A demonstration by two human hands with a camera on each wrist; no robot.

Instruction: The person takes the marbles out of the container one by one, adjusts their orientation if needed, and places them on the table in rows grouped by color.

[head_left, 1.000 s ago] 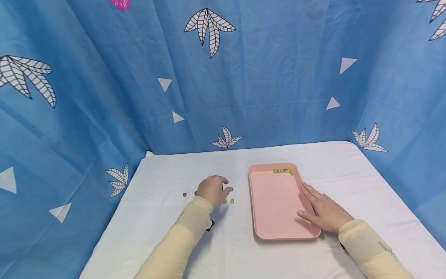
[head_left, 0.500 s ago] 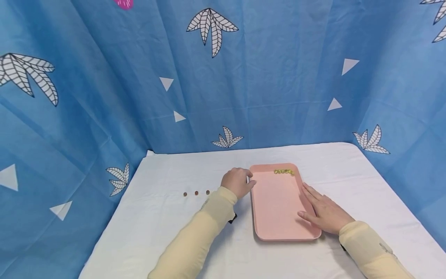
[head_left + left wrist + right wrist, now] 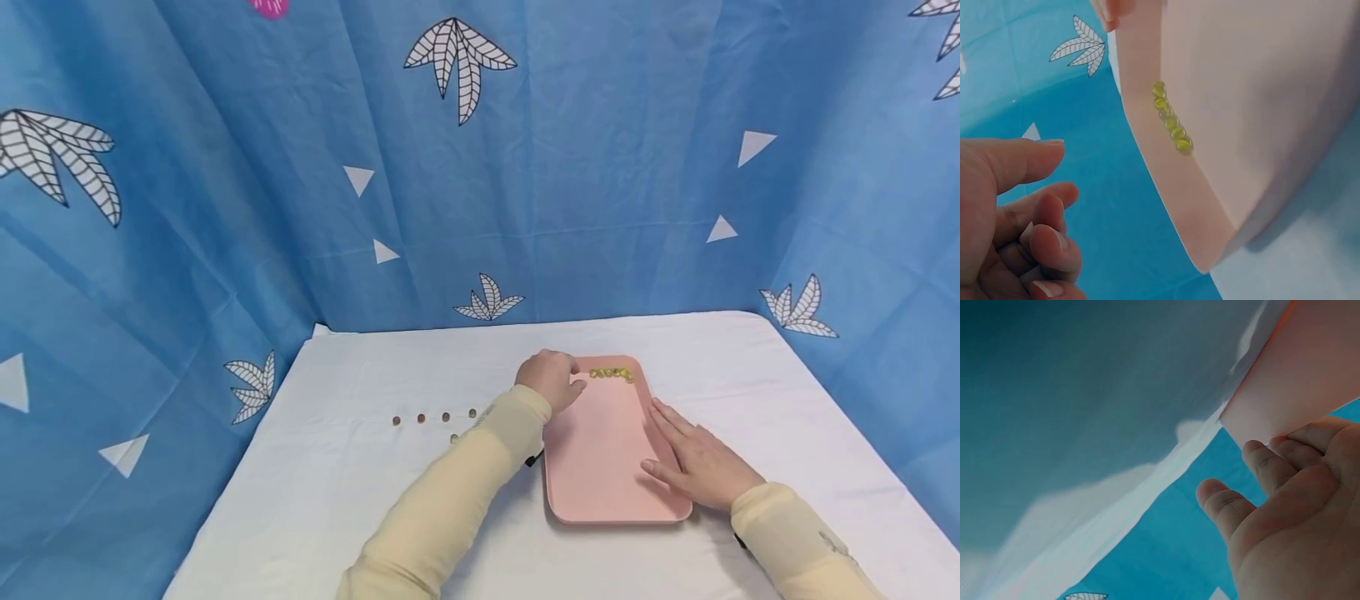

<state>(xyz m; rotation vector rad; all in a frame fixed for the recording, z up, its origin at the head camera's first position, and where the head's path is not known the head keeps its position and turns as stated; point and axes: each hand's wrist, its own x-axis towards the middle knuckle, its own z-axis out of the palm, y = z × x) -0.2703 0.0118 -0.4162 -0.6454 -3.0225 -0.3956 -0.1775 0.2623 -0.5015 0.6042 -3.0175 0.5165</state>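
Backdrop: blue curtain [image 3: 600, 167] with leaf prints, behind a white-covered table [image 3: 300, 500].
Just changed: we see the left hand [image 3: 551, 379] has come across from the loose beads [image 3: 421, 418] to the tray [image 3: 592, 467]; we judge that the work has shifted from tabletop to tray.
Left hand: over the tray's far left corner, fingers bent, thumb apart from the index finger; we cannot tell whether a bead sits inside.
Right hand [image 3: 705, 467]: resting on the tray's right edge, fingers fairly straight, gripping nothing that we can see.
Tray: pink, flat on the table.
Yellow beads [image 3: 1171, 122]: a close row inside the tray, along its far wall.
Loose beads: left of the tray, four lined up, another just nearer us; the left sleeve [image 3: 457, 492] may hide more.
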